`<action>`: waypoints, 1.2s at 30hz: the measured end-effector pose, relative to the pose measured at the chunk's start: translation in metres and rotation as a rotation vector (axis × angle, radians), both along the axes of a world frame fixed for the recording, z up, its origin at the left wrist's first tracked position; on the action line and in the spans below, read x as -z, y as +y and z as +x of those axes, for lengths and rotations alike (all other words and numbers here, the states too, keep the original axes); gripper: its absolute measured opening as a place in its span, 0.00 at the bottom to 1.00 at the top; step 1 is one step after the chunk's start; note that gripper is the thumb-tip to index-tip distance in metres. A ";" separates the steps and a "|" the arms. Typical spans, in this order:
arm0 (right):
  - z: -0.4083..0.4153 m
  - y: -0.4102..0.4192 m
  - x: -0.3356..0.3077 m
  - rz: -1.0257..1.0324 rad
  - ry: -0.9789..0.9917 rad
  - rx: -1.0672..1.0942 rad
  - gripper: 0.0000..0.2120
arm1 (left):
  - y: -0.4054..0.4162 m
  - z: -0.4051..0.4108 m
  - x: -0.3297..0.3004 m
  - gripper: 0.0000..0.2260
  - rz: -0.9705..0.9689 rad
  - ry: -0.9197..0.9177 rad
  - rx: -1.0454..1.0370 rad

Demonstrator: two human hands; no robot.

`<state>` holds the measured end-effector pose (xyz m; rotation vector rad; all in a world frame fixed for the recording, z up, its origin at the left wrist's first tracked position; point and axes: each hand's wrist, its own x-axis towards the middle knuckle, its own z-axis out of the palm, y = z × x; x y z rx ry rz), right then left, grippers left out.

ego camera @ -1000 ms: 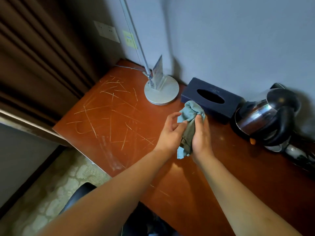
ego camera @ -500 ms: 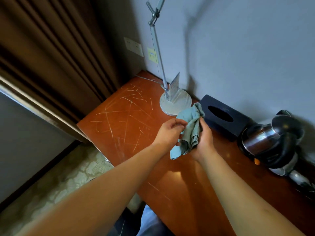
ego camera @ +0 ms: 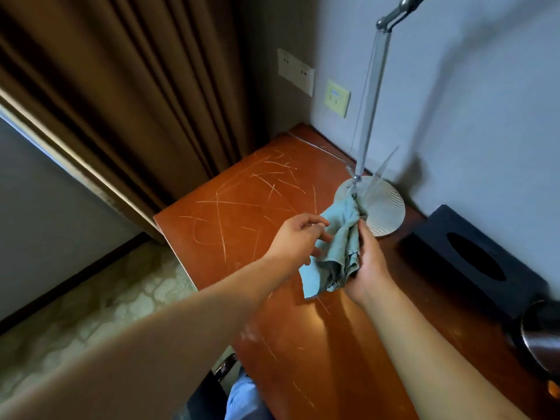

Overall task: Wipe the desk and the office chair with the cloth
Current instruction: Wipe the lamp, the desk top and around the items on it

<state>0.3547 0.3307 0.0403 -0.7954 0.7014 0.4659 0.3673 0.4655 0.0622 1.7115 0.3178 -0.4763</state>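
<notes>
At centre frame, above the scratched desk, the right hand clasps the bunched cloth while the left hand, fingers loosely parted, pinches its edge, seemingly to refold it before wiping near the lamp base just beyond.

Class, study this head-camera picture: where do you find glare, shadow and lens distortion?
Head view: glare patch on the scratched orange-brown desk below the crumpled teal cloth; the silver lamp casts a soft shadow on the wall; wide-angle bending curves the brown curtain.
</notes>
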 end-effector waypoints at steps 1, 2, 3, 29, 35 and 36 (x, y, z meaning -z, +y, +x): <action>0.016 0.009 0.007 -0.056 -0.012 -0.002 0.29 | 0.009 0.014 0.010 0.08 -0.034 0.008 -0.020; 0.034 0.017 0.012 -0.119 -0.049 0.000 0.28 | 0.017 0.028 0.018 0.08 -0.065 0.018 -0.038; 0.049 0.024 0.016 -0.185 -0.111 0.009 0.27 | 0.023 0.041 0.023 0.08 -0.093 0.031 -0.053; 0.245 0.095 0.201 -1.918 -0.443 -0.532 0.24 | 0.076 0.275 0.155 0.14 0.397 -0.290 0.181; 0.215 0.113 0.187 -1.938 -0.431 -0.653 0.35 | 0.086 0.279 0.160 0.13 0.408 -0.291 0.136; 0.213 0.115 0.190 -1.969 -0.433 -0.689 0.35 | 0.088 0.280 0.162 0.12 0.407 -0.297 0.143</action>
